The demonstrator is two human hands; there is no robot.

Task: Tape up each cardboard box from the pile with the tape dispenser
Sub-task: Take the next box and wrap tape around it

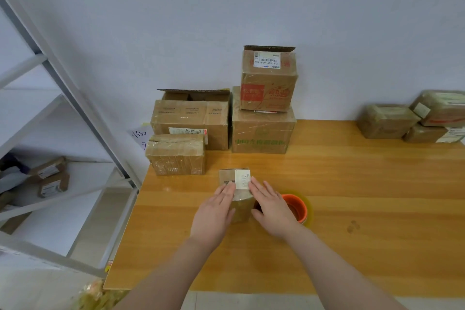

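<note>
A small cardboard box (237, 178) with a white label stands on the wooden table (352, 209) in front of me. My left hand (214, 211) lies flat on its left top, fingers straight. My right hand (271, 209) presses flat on its right top. An orange tape dispenser with a clear tape roll (298, 207) stands just right of the box, partly hidden by my right hand. Behind is the pile: a low box (176, 155), a wide box with raised flaps (191, 121), a large box (263, 131) and a smaller box with a raised flap (268, 78) on top of it.
Three taped boxes (412, 118) sit at the table's far right against the wall. A white metal shelf (63, 118) stands left of the table with small boxes (51, 178) on it. A paper sheet with writing (141, 137) hangs at the table's back left corner.
</note>
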